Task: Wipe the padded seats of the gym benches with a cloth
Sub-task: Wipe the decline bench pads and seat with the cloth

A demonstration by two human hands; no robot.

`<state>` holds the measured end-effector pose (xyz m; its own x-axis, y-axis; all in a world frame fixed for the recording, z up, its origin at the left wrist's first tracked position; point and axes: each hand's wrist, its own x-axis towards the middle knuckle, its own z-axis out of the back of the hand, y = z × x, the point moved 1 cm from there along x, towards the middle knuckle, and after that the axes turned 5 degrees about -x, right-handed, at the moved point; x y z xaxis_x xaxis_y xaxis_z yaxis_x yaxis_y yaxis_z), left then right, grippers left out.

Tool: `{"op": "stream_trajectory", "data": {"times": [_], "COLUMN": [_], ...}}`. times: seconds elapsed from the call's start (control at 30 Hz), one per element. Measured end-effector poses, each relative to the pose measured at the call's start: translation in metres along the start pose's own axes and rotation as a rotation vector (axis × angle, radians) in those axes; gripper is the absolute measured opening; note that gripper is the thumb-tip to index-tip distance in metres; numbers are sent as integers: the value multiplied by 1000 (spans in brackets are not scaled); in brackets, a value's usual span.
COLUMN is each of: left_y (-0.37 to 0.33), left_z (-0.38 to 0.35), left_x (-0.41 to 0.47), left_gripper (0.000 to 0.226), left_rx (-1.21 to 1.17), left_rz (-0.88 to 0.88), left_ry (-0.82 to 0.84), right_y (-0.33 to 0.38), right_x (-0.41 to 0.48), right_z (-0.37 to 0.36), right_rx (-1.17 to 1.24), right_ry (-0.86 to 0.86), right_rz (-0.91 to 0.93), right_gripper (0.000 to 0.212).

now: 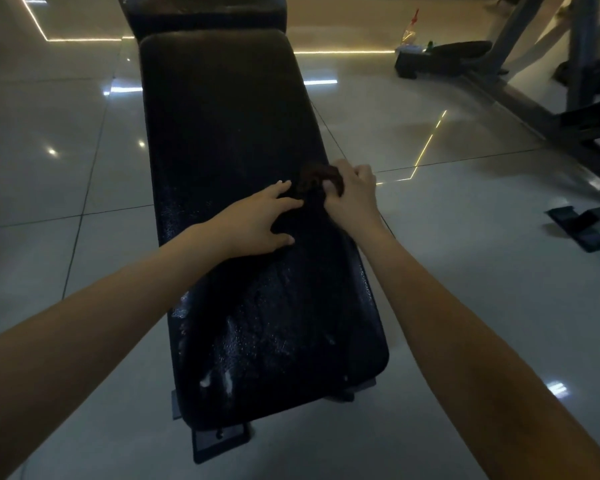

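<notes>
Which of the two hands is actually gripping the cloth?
The right hand: its fingers curl around the bunched dark cloth. The left hand lies spread open.

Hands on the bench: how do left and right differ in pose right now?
The left hand lies flat with fingers spread on the pad; the right hand is curled, bunching the dark cloth. The left sits mid-pad; the right is at the pad's right edge. Both are bare and touch the cloth.
</notes>
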<state>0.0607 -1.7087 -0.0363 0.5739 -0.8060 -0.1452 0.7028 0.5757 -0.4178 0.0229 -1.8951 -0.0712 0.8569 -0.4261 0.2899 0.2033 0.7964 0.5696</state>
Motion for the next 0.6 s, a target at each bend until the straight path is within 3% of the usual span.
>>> {"op": "stream_trajectory", "data": {"times": [0.17, 0.37, 0.5, 0.6], "left_y": [-4, -6, -10, -16], "left_z": [5, 4, 6, 4], "left_x": [0, -2, 0, 2], "left_gripper": [73, 73, 74, 69], "left_rx": [9, 15, 20, 37], "left_rz": [12, 10, 16, 4], "left_ry": [21, 16, 20, 15], "right_y": [-13, -63, -86, -91], "right_x": [-6, -110, -163, -181], "right_z": [8, 32, 37, 36], "right_rx": [27, 17, 6, 55], "right_ry": [93, 250, 251, 211], "right_rz": [35, 206, 263, 283], "right_gripper": [31, 30, 34, 25]}}
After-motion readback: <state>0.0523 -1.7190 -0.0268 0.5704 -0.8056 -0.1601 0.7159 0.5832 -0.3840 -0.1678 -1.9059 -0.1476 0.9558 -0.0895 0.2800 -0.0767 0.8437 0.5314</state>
